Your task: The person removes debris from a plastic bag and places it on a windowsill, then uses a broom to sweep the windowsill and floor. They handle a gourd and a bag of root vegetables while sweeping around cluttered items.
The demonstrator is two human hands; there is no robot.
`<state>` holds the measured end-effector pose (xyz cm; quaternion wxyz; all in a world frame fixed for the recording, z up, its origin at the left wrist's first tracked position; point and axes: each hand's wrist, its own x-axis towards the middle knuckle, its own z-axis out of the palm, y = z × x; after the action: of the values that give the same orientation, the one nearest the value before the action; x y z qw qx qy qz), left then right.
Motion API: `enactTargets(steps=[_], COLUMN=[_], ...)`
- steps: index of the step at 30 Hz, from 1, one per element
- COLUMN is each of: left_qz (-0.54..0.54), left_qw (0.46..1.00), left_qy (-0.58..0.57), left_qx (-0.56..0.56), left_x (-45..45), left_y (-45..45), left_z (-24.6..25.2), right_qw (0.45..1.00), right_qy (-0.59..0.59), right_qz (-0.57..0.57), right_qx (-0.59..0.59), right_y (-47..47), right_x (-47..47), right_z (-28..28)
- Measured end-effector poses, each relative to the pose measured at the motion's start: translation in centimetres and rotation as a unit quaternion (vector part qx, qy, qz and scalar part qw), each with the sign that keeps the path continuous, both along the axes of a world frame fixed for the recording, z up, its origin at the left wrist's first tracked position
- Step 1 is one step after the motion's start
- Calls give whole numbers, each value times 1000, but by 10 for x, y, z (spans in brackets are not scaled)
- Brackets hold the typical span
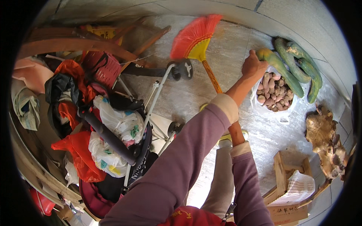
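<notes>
My left hand (254, 64) reaches to the upper right, its fingers around the near end of a long green squash with a yellowish tip (278, 67). That squash lies over the edge of a white plastic bag (264, 110) full of small brown and pinkish tubers (274, 91). More curved green squashes (291, 60) rest beside it against the wall. A broom with red bristles and a yellow base (198, 42) stands out above; its patterned handle (212, 76) passes out of sight under my left forearm. My right hand is hidden behind my left wrist; only its forearm (236, 134) shows.
A folded stroller frame (157, 99) loaded with white plastic bags (118, 121) and a red bag (82, 158) stands at left, below a curved wooden piece (76, 46). At right are a gnarled wood piece (322, 135), a small wooden stool (280, 169) and a cardboard box (288, 214).
</notes>
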<state>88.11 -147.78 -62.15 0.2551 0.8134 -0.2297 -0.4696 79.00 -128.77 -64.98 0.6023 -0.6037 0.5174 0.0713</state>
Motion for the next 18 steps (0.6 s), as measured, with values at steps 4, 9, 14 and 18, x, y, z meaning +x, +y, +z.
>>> enactTargets(steps=[4,9,14,18], left_qz=[10,-19,20,19], left_qw=[999,999,999,999], left_qy=[35,-26,-27,-38], left_qx=[1,-15,-3,13], left_x=[4,3,-3,-4], left_y=[3,-1,-3,-5], left_z=[3,9,8,12], right_qw=[994,995,943,977], right_qy=[103,4,-148,-79], right_qz=[19,-101,-293,-198], right_qx=[42,-15,60,-17], right_y=[15,53,36,81], right_x=[-30,-53,-2,-20], right_z=[28,79,-5,6])
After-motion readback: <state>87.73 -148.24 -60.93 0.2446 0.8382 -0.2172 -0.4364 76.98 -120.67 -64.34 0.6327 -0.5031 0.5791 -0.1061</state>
